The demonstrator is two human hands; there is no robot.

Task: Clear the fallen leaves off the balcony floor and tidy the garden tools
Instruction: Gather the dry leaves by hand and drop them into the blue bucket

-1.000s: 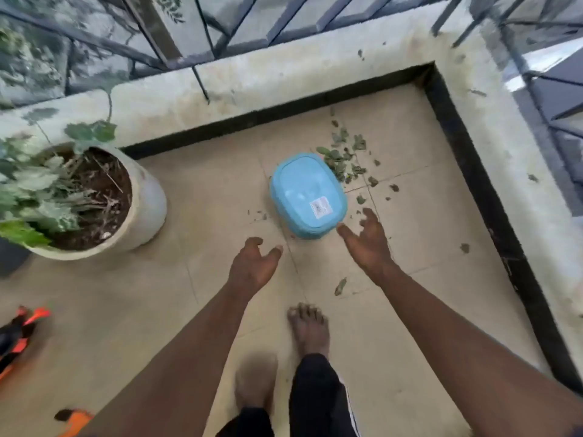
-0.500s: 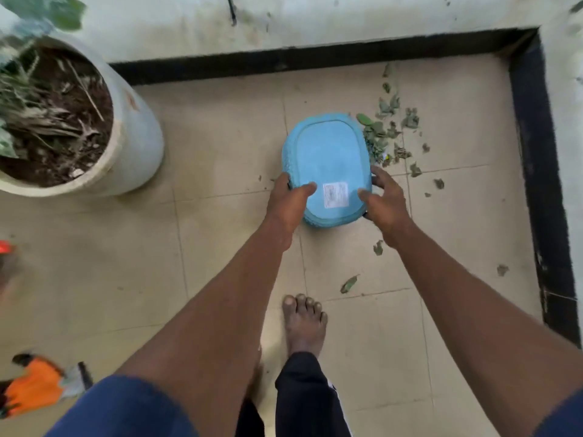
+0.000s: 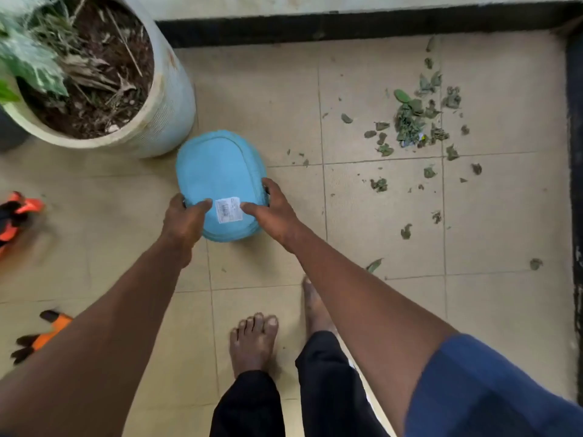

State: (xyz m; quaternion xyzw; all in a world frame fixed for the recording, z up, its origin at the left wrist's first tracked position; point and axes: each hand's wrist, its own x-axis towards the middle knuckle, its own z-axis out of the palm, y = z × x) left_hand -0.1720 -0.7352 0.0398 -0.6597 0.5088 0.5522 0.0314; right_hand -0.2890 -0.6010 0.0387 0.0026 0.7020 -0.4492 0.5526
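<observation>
Left hand (image 3: 186, 217) and right hand (image 3: 275, 212) each have a grip closed on the near end of the upturned blue tub (image 3: 217, 167). The step in hand looks like fetching the container. Next it likely needs righting beside the leaves (image 3: 410, 121), scattered right of and beyond the tub.

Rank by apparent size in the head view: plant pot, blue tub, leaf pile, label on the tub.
1. plant pot, largest, though cut off by the frame edge.
2. blue tub.
3. leaf pile, counting its dense heap only; the scattered leaves spread wider than the tub.
4. label, smallest.
</observation>
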